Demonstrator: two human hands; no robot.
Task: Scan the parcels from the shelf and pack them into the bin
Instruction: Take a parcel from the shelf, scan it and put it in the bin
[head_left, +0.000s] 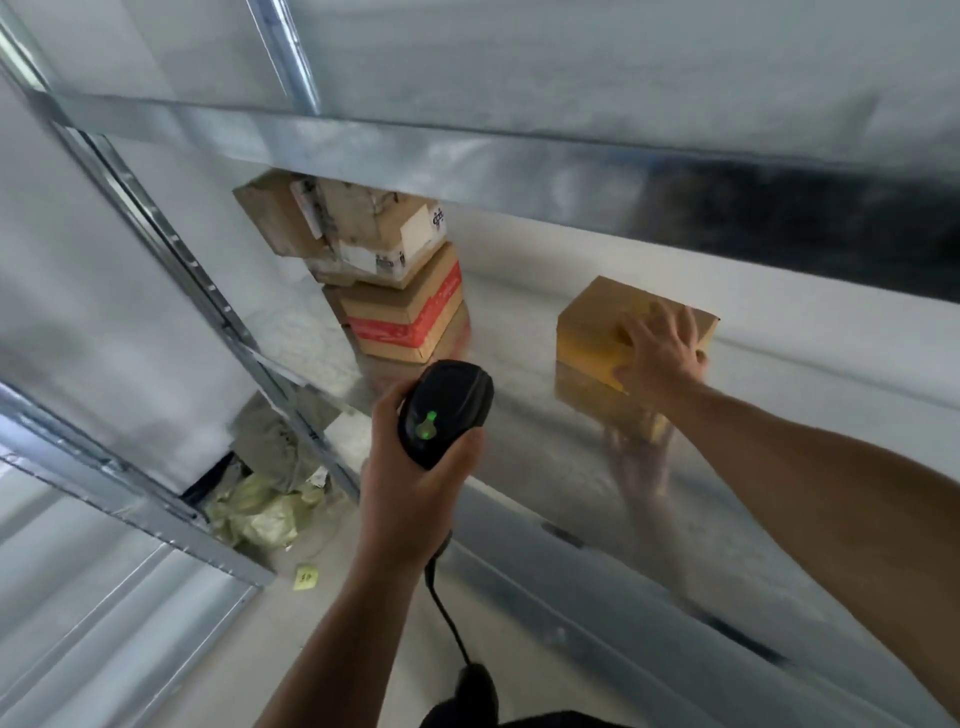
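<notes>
A small plain cardboard parcel (597, 322) sits on the shiny metal shelf (519, 431). My right hand (662, 353) lies over its near right side, fingers spread across the top and thumb on the front face. My left hand (415, 483) grips a black barcode scanner (447, 410) with a green light lit, held in front of the shelf edge, left of the parcel. To the left on the shelf stands a stack of three cardboard parcels (395, 291), the middle one with red tape.
The upper shelf's metal beam (467, 161) hangs low over the parcels. A slanted metal upright (208, 291) borders the left. Crumpled yellow-green bags (260, 514) and a yellow note (305, 578) lie on the floor below. The scanner's black cable (449, 618) trails down.
</notes>
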